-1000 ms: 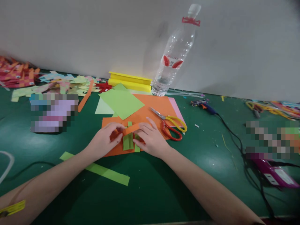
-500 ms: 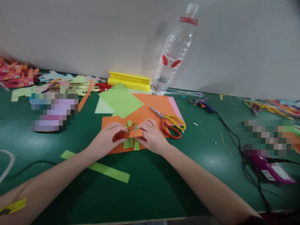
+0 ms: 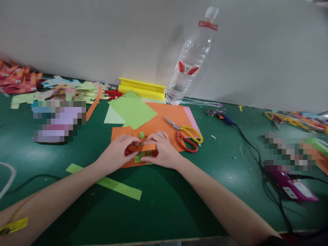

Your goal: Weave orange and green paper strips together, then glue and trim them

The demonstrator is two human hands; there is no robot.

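Observation:
My left hand point(image 3: 116, 153) and my right hand point(image 3: 162, 150) meet over an orange paper sheet point(image 3: 167, 120) on the green table. Both pinch the ends of an orange paper strip point(image 3: 142, 147) laid across several upright light-green strips point(image 3: 141, 135). The green strips show above and below the orange strip, partly hidden by my fingers. Red-and-yellow scissors point(image 3: 186, 135) lie just right of my right hand. A light-green paper sheet point(image 3: 132, 111) lies behind the woven piece.
A long green strip point(image 3: 105, 182) lies near my left forearm. A clear plastic bottle point(image 3: 191, 58) and a yellow box point(image 3: 142, 89) stand by the wall. Coloured paper scraps point(image 3: 58, 90) pile up at the left. A black cable point(image 3: 252, 147) runs to a purple tool point(image 3: 292, 186) at the right.
The orange strip has moved down across the green strips, covering more of them. Both hands have shifted slightly nearer me with it.

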